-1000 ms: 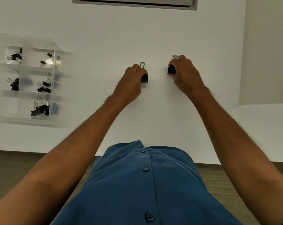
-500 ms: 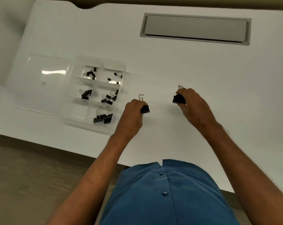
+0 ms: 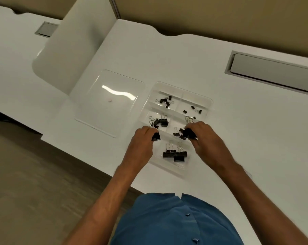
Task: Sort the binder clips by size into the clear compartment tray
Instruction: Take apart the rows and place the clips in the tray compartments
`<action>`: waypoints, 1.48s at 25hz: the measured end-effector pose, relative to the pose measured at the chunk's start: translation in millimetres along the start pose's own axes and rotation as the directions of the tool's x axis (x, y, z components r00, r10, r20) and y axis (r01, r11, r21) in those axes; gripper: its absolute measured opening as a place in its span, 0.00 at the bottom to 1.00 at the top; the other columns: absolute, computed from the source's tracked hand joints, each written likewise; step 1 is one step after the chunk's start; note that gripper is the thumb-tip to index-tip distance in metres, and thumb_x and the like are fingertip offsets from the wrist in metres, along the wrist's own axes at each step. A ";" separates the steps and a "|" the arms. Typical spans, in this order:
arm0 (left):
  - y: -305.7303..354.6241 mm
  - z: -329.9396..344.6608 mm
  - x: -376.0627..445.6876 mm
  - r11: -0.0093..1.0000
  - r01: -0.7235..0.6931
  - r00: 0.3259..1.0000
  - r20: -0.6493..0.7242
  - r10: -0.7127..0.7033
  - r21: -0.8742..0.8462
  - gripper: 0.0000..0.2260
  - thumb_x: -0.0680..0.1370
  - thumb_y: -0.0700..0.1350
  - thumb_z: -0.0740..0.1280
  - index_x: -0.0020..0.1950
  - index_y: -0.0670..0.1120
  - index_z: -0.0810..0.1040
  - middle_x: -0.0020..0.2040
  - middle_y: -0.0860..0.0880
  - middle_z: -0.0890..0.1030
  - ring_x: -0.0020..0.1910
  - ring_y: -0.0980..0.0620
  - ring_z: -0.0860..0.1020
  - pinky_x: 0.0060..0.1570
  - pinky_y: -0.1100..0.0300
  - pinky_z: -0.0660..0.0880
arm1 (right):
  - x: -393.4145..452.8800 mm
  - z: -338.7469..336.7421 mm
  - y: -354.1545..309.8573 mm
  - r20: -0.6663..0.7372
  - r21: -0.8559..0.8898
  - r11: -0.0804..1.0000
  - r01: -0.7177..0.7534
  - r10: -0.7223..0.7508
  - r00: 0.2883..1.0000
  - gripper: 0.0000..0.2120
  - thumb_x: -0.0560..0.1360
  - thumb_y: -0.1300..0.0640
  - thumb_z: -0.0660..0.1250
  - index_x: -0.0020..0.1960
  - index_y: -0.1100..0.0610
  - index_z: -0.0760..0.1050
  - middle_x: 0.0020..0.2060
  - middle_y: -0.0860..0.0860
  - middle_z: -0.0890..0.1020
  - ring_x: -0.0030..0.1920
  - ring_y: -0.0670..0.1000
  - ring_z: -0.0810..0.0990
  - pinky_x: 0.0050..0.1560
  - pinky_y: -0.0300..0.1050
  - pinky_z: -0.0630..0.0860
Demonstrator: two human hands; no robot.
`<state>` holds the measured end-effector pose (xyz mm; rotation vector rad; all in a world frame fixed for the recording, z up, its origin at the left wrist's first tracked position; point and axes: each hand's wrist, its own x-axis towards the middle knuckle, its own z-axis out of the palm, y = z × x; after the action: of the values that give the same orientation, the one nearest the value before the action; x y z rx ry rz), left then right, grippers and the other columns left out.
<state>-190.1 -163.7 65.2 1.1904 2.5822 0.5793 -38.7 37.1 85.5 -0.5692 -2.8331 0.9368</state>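
Over the clear compartment tray on a white desk, the left hand pinches a black binder clip; the right hand grips another clip; sorted clips lie between and beyond both hands; the tray's lid sits left of them.

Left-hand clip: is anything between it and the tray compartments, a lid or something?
Nothing visible blocks it. The clear lid lies flat on the desk to the left of the compartment tray, so the compartments are open. The left hand holds its binder clip over the tray's near-left part.
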 end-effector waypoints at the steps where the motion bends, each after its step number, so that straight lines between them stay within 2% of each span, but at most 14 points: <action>1: -10.2 -0.7 0.1 0.999 0.003 1.000 0.020 -0.003 0.032 0.21 0.74 0.31 0.69 0.64 0.47 0.76 0.56 0.48 0.76 0.51 0.49 0.74 0.51 0.53 0.76 | 7.1 6.1 -8.9 0.017 -0.004 1.000 0.007 -0.007 1.000 0.15 0.79 0.59 0.68 0.64 0.49 0.72 0.57 0.45 0.75 0.57 0.48 0.73 0.48 0.48 0.78; 3: -26.1 -0.6 1.6 0.993 -0.010 0.998 0.064 0.002 0.114 0.22 0.72 0.31 0.71 0.62 0.49 0.77 0.55 0.49 0.78 0.49 0.48 0.76 0.51 0.56 0.71 | 18.7 18.9 -23.8 0.046 -0.024 0.999 0.040 -0.039 0.998 0.16 0.79 0.61 0.68 0.64 0.49 0.72 0.57 0.46 0.75 0.58 0.49 0.72 0.47 0.48 0.78; 6: -37.4 -0.9 7.1 0.975 -0.038 0.993 0.117 0.012 0.221 0.26 0.68 0.30 0.72 0.61 0.52 0.76 0.54 0.52 0.77 0.49 0.50 0.75 0.54 0.58 0.56 | 30.4 36.6 -39.8 0.093 -0.078 0.992 0.101 -0.094 0.991 0.19 0.77 0.64 0.69 0.64 0.50 0.72 0.56 0.48 0.75 0.56 0.51 0.72 0.45 0.49 0.78; 8: -39.0 -3.7 12.2 0.964 -0.084 0.986 0.160 0.045 0.251 0.26 0.69 0.30 0.71 0.62 0.52 0.75 0.55 0.52 0.76 0.52 0.50 0.75 0.55 0.58 0.54 | 35.0 47.5 -48.8 0.130 -0.114 0.984 0.140 -0.125 0.984 0.21 0.75 0.67 0.70 0.63 0.50 0.72 0.55 0.48 0.75 0.55 0.51 0.71 0.43 0.49 0.78; 14: -45.1 -10.5 10.4 0.957 -0.155 0.956 0.283 0.083 0.243 0.21 0.74 0.33 0.66 0.64 0.51 0.73 0.57 0.51 0.75 0.56 0.48 0.74 0.60 0.53 0.60 | 41.9 71.0 -67.0 0.189 -0.159 0.957 0.244 -0.213 0.959 0.21 0.75 0.67 0.70 0.64 0.51 0.72 0.55 0.49 0.76 0.55 0.50 0.73 0.42 0.43 0.77; 18: -49.5 -14.1 16.1 0.970 -0.131 0.947 0.317 0.061 0.205 0.17 0.77 0.36 0.65 0.62 0.51 0.74 0.55 0.51 0.76 0.56 0.49 0.73 0.60 0.54 0.62 | 49.0 81.5 -67.4 0.218 -0.179 0.947 0.265 -0.225 0.950 0.22 0.74 0.67 0.71 0.64 0.52 0.72 0.54 0.49 0.77 0.54 0.51 0.74 0.42 0.45 0.79; 21: -54.7 -17.3 16.4 0.980 -0.133 0.954 0.287 0.086 0.149 0.12 0.78 0.41 0.67 0.61 0.49 0.75 0.56 0.50 0.76 0.56 0.48 0.73 0.56 0.55 0.65 | 54.1 83.6 -67.6 0.238 -0.192 0.940 0.283 -0.235 0.942 0.22 0.73 0.68 0.71 0.63 0.52 0.72 0.53 0.49 0.77 0.52 0.51 0.75 0.40 0.44 0.77; 25: -64.2 -25.7 7.8 0.994 -0.100 0.978 0.191 0.088 0.051 0.17 0.76 0.42 0.72 0.65 0.47 0.77 0.62 0.46 0.75 0.59 0.46 0.72 0.56 0.53 0.72 | 57.6 87.6 -71.2 0.283 -0.203 0.916 0.347 -0.284 0.916 0.24 0.72 0.69 0.72 0.65 0.53 0.72 0.52 0.51 0.78 0.50 0.51 0.75 0.39 0.43 0.76; 28: -71.1 -28.3 -0.1 1.000 -0.015 0.995 0.096 0.016 -0.017 0.20 0.76 0.41 0.73 0.67 0.46 0.76 0.66 0.45 0.73 0.62 0.46 0.71 0.58 0.53 0.75 | 61.2 95.1 -73.4 0.327 -0.235 0.882 0.409 -0.325 0.887 0.25 0.70 0.69 0.73 0.64 0.55 0.74 0.53 0.53 0.79 0.49 0.52 0.75 0.42 0.44 0.76; 31: -75.5 -26.3 -4.7 0.995 0.050 0.994 0.097 -0.042 -0.084 0.21 0.78 0.42 0.70 0.70 0.48 0.73 0.69 0.47 0.69 0.66 0.49 0.68 0.60 0.56 0.75 | 66.0 102.2 -75.4 0.352 -0.246 0.864 0.439 -0.342 0.871 0.26 0.70 0.70 0.72 0.66 0.56 0.73 0.56 0.54 0.78 0.53 0.54 0.76 0.48 0.47 0.78; 34: -77.4 -22.7 -7.7 0.991 0.062 0.995 0.087 -0.052 -0.119 0.21 0.78 0.42 0.70 0.71 0.49 0.72 0.70 0.48 0.68 0.67 0.50 0.66 0.61 0.56 0.74 | 66.9 105.2 -77.0 0.320 -0.247 0.882 0.400 -0.315 0.893 0.26 0.71 0.71 0.71 0.67 0.56 0.72 0.60 0.55 0.76 0.56 0.54 0.75 0.48 0.47 0.79; 37: -76.6 -19.4 -9.2 0.989 0.068 0.995 0.077 -0.058 -0.135 0.21 0.78 0.42 0.70 0.71 0.50 0.71 0.72 0.48 0.66 0.68 0.50 0.66 0.61 0.58 0.74 | 61.4 105.1 -77.2 0.243 -0.263 0.920 0.291 -0.229 0.943 0.25 0.72 0.70 0.70 0.67 0.57 0.72 0.61 0.54 0.75 0.56 0.54 0.75 0.42 0.46 0.81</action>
<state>-242.9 -220.8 48.7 1.0622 2.4653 0.6752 -142.2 -54.9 45.5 -0.1084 -3.1579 0.5571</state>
